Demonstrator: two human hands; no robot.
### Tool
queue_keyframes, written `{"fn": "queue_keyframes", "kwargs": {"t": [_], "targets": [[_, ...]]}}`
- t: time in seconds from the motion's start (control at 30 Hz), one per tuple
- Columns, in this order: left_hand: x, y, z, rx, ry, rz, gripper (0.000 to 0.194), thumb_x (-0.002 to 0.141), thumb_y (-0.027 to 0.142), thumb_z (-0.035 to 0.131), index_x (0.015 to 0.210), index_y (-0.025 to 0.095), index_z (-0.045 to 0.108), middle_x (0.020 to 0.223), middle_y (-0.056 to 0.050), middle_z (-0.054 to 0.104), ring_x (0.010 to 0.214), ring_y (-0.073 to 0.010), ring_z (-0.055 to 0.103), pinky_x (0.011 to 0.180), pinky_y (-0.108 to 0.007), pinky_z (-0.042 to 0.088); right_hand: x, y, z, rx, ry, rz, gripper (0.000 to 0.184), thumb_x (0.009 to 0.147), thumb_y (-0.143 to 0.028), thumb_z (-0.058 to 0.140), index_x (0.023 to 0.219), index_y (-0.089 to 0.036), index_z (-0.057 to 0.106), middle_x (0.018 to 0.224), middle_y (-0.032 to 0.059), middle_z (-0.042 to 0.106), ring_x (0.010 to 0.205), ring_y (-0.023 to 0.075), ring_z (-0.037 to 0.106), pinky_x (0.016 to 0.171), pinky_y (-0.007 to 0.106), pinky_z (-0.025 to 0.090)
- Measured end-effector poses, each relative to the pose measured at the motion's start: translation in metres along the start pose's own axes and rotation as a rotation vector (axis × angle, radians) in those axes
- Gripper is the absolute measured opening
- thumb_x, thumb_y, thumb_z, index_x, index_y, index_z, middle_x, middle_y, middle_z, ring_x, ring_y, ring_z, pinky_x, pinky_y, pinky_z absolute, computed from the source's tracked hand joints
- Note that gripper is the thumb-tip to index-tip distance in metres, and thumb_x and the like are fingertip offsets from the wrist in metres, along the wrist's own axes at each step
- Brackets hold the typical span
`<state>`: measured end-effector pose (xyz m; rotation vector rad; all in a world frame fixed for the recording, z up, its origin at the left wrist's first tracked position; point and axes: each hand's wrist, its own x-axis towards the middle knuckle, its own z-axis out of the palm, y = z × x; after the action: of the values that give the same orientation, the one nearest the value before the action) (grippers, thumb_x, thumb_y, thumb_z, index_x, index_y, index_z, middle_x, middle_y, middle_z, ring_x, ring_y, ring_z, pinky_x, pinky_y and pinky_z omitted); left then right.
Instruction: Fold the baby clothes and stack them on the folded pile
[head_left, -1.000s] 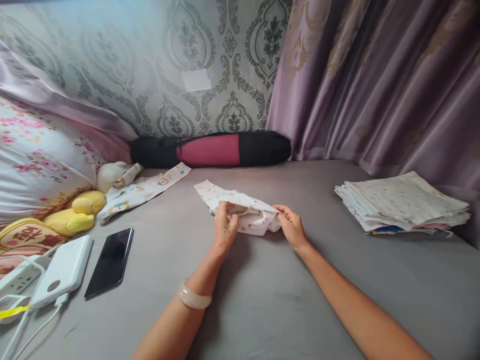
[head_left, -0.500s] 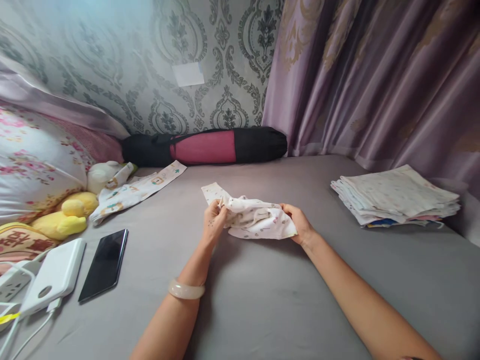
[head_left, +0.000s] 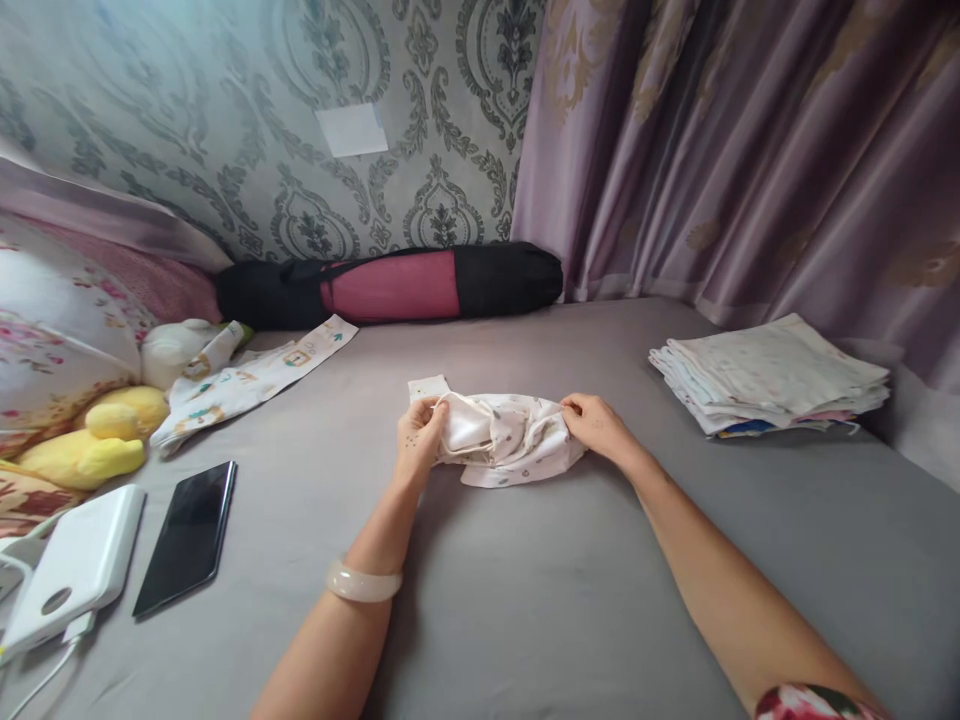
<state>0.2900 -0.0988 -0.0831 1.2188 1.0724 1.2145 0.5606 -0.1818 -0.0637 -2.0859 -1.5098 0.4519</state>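
Note:
A small white printed baby garment [head_left: 504, 440] lies bunched on the grey bed sheet [head_left: 525, 600] in the middle of the view. My left hand [head_left: 417, 440] pinches its left end, with the fingers closed on the cloth. My right hand [head_left: 596, 425] grips its right end in the same way. The garment sags between the two hands and touches the sheet. A pale bangle [head_left: 363, 583] sits on my left wrist.
A stack of folded cloths [head_left: 769, 375] lies at the right by the purple curtain [head_left: 750, 150]. Another printed garment [head_left: 247, 375] lies at the left near soft toys [head_left: 97, 440]. A black phone [head_left: 185, 537] and white power bank [head_left: 67, 570] lie at front left. A black-and-pink roll bag [head_left: 390, 285] lines the wall.
The garment has been gathered from a flatter strip into a bunch between my hands, with its inside now showing by my left hand. The view has shifted a little to the right.

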Motion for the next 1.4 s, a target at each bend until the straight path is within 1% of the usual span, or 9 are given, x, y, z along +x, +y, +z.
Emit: {"fn": "queue_keyframes", "kwargs": {"t": [0.23, 0.4, 0.5, 0.67, 0.83, 1.03, 1.27, 1.33, 1.4], "targets": [[-0.001, 0.000, -0.001, 0.002, 0.019, 0.064, 0.047, 0.072, 0.057, 0.074, 0.095, 0.018, 0.064, 0.069, 0.002, 0.060, 0.060, -0.0103, 0.052, 0.055, -0.021, 0.037, -0.014, -0.030, -0.009, -0.114, 0.206, -0.191, 0.026, 0.093, -0.022, 0.045, 0.099, -0.020, 0.070, 0.101, 0.0079, 0.068, 0.087, 0.0185, 0.062, 0.077, 0.028, 0.044], [-0.003, 0.005, 0.000, 0.001, -0.040, 0.104, 0.048, 0.070, 0.050, 0.076, 0.103, 0.019, 0.060, 0.079, 0.000, 0.064, 0.072, -0.0142, 0.059, 0.065, -0.024, 0.043, -0.034, -0.056, -0.014, -0.015, -0.071, -0.474, 0.012, 0.088, -0.022, 0.056, 0.090, -0.024, 0.068, 0.095, 0.0023, 0.065, 0.088, 0.0168, 0.060, 0.082, 0.028, 0.044], [-0.004, 0.004, 0.001, 0.043, -0.120, 0.077, 0.049, 0.066, 0.039, 0.078, 0.106, 0.019, 0.058, 0.085, -0.002, 0.066, 0.078, -0.0159, 0.061, 0.067, -0.024, 0.045, -0.039, -0.057, -0.010, -0.073, -0.161, -0.578, 0.026, 0.083, -0.011, 0.054, 0.100, -0.025, 0.069, 0.102, 0.0035, 0.063, 0.101, 0.0194, 0.056, 0.093, 0.033, 0.039], [-0.003, 0.003, 0.000, 0.052, -0.061, 0.012, 0.042, 0.069, 0.035, 0.070, 0.105, 0.019, 0.057, 0.073, 0.003, 0.062, 0.056, -0.0100, 0.052, 0.052, -0.021, 0.037, -0.025, -0.046, -0.008, 0.249, -0.135, -0.463, 0.011, 0.084, -0.024, 0.059, 0.088, -0.022, 0.069, 0.094, 0.0033, 0.062, 0.091, 0.0179, 0.058, 0.085, 0.032, 0.043], [-0.001, 0.004, -0.001, 0.034, -0.023, -0.037, 0.040, 0.071, 0.040, 0.069, 0.103, 0.018, 0.060, 0.065, 0.005, 0.057, 0.049, -0.0078, 0.045, 0.048, -0.020, 0.034, -0.012, -0.033, -0.023, 0.886, -0.144, -0.082, 0.027, 0.073, -0.043, 0.071, 0.087, -0.021, 0.064, 0.082, -0.0007, 0.064, 0.075, 0.0146, 0.058, 0.071, 0.027, 0.044], [-0.001, 0.002, -0.003, 0.003, -0.046, -0.031, 0.045, 0.070, 0.049, 0.073, 0.100, 0.018, 0.063, 0.079, 0.001, 0.064, 0.057, -0.0090, 0.051, 0.051, -0.020, 0.038, -0.005, -0.019, -0.026, 1.100, -0.121, 0.058, 0.018, 0.061, -0.028, 0.068, 0.077, -0.020, 0.064, 0.072, -0.0039, 0.059, 0.066, 0.0113, 0.052, 0.064, 0.024, 0.040], [-0.004, 0.004, -0.004, 0.010, -0.073, -0.048, 0.050, 0.069, 0.058, 0.075, 0.094, 0.016, 0.067, 0.081, -0.002, 0.065, 0.062, -0.0107, 0.052, 0.055, -0.022, 0.041, -0.001, -0.015, -0.026, 0.508, 0.291, -0.146, 0.016, 0.064, -0.019, 0.048, 0.066, -0.021, 0.063, 0.078, 0.0008, 0.062, 0.071, 0.0153, 0.053, 0.069, 0.028, 0.040], [-0.005, 0.007, -0.004, 0.011, -0.078, -0.062, 0.050, 0.068, 0.059, 0.076, 0.092, 0.015, 0.068, 0.081, -0.003, 0.065, 0.064, -0.0116, 0.053, 0.056, -0.023, 0.041, -0.015, -0.033, -0.030, 0.395, 0.247, -0.297, 0.020, 0.070, -0.016, 0.047, 0.073, -0.021, 0.065, 0.079, 0.0009, 0.063, 0.071, 0.0151, 0.054, 0.068, 0.028, 0.040], [-0.007, 0.010, -0.003, 0.006, -0.073, -0.080, 0.050, 0.067, 0.058, 0.077, 0.091, 0.015, 0.068, 0.083, -0.003, 0.066, 0.067, -0.0130, 0.055, 0.058, -0.023, 0.042, -0.034, -0.055, -0.032, 0.335, -0.008, -0.456, 0.022, 0.077, -0.013, 0.047, 0.080, -0.021, 0.067, 0.085, 0.0009, 0.066, 0.077, 0.0149, 0.059, 0.070, 0.026, 0.042]]}}
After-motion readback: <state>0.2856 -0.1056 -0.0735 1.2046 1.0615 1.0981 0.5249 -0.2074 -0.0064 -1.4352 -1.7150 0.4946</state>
